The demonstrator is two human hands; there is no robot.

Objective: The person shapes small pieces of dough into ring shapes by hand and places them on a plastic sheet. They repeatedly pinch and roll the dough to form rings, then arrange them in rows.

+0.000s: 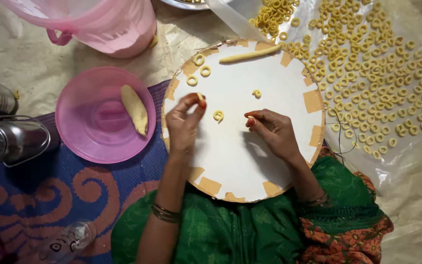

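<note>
The left hand (184, 122) pinches a small dough bit (200, 97) over the round white board (242, 161), while the right hand (272, 131) grips a thin dough strand (252, 116) between fingertips. Left of the board, a pink bowl (88, 142) holds one dough lump (135, 109). A pink bucket (103, 22) stands behind it, its contents hidden.

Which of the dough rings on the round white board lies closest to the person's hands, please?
The curled ring mid-board, lying between the left hand and right hand; the other rings sit farther up the white board.
</note>
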